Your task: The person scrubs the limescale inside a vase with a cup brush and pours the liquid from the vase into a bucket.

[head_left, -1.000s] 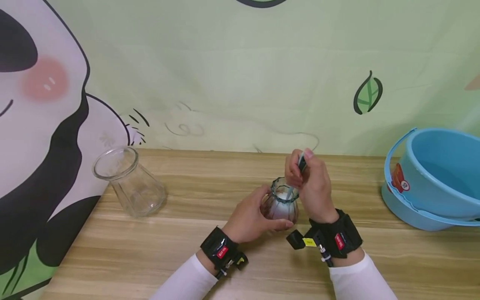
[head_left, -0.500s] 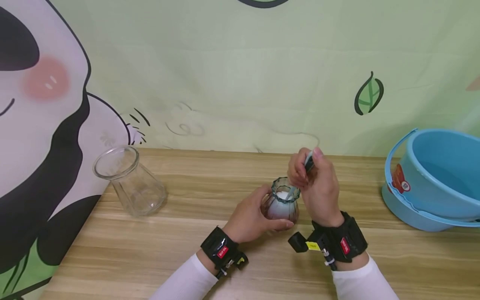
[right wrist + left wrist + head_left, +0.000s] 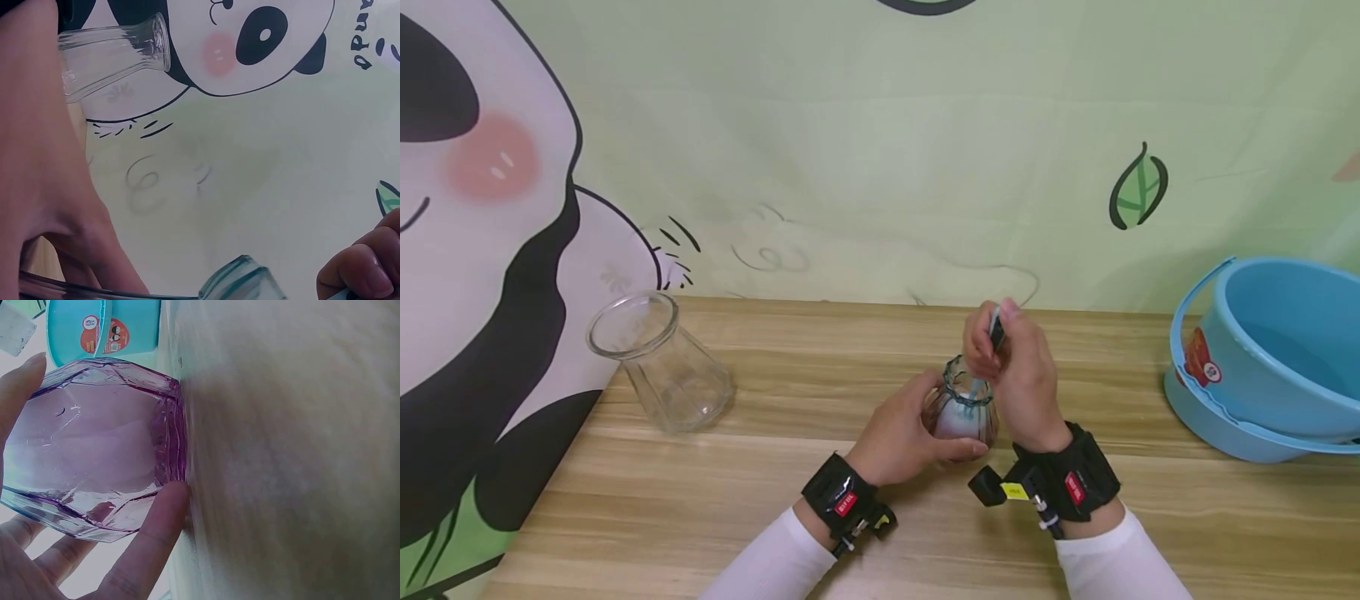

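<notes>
My left hand (image 3: 895, 437) grips a small faceted glass vase (image 3: 958, 423) low on the table, thumb near its base. Its wavy rim (image 3: 244, 278) is teal, and the body (image 3: 100, 437) looks purple in the left wrist view. Something white shows inside the glass. From above, my right hand (image 3: 1028, 383) holds a slim, pale tool with a dark grip (image 3: 997, 332), its fingers curled round the upper part. The tool's lower end goes down into the vase mouth and is hidden; its kind cannot be made out.
A clear glass jar (image 3: 677, 383) with a wide rim stands on the left of the wooden table (image 3: 775, 500). At the right is a blue bucket (image 3: 1285, 358) with a handle. A green wall cloth (image 3: 850, 167) with a panda print hangs behind.
My right hand shifted right with the tool, then back left and slightly down, tilting the tool within the vase mouth. My left hand and the vase have stayed in place.
</notes>
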`<state>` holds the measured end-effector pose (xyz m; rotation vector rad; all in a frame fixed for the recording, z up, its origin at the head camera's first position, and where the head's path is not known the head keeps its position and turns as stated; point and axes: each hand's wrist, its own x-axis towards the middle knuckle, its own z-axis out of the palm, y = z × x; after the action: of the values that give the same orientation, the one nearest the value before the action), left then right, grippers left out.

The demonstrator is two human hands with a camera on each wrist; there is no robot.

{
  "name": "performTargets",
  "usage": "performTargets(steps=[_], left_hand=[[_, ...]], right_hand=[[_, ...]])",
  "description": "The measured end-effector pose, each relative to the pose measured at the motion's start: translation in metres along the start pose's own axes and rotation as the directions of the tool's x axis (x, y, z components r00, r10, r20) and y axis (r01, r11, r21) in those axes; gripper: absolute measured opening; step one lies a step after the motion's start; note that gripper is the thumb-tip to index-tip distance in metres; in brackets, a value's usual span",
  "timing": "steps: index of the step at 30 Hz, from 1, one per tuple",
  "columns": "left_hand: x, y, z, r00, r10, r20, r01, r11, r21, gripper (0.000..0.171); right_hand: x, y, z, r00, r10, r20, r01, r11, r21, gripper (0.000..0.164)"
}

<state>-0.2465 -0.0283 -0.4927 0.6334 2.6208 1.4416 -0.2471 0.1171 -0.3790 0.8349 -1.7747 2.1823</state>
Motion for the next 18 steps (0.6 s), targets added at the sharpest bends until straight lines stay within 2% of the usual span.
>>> performTargets(steps=[11,18], left_hand=[[0.0010,-0.0008,-0.0003,0.999,0.030,-0.012,-0.029,0.999,0.020,0.074],[0.0001,0.0001,-0.0004,1.000,-0.001,0.003,0.001,1.000,0.002,0.077]], right_hand=[[-0.0019,0.0056,0.0030,1.000,0.023,-0.003,-0.023,0.997,-0.074,0.048],[-0.0015,0.0002,0.0014,1.000,0.000,-0.022,0.000,1.000,0.011,0.046]])
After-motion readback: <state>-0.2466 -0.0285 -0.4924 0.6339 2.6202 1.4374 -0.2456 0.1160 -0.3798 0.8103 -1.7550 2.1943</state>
